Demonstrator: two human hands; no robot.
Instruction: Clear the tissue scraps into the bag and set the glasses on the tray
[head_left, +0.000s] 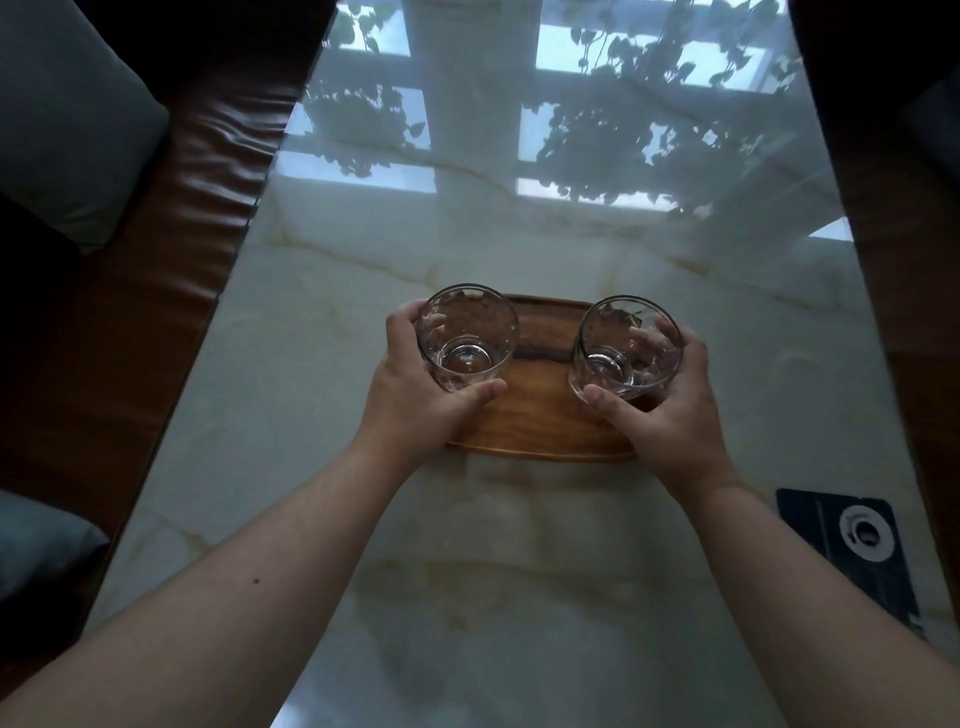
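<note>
Both hands (410, 384) (670, 405) grip glasses (467, 338) (626, 348) — over the wooden tray (540, 415).

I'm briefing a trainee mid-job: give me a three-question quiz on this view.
1. True or false: each hand grips one glass.
2. The wooden tray lies on: A) a sofa B) a marble table C) a chair
3. Which side of the table has the black object?

Key: 1. True: left hand holds the left glass, right hand the right glass. 2. B. 3. Right.
</note>
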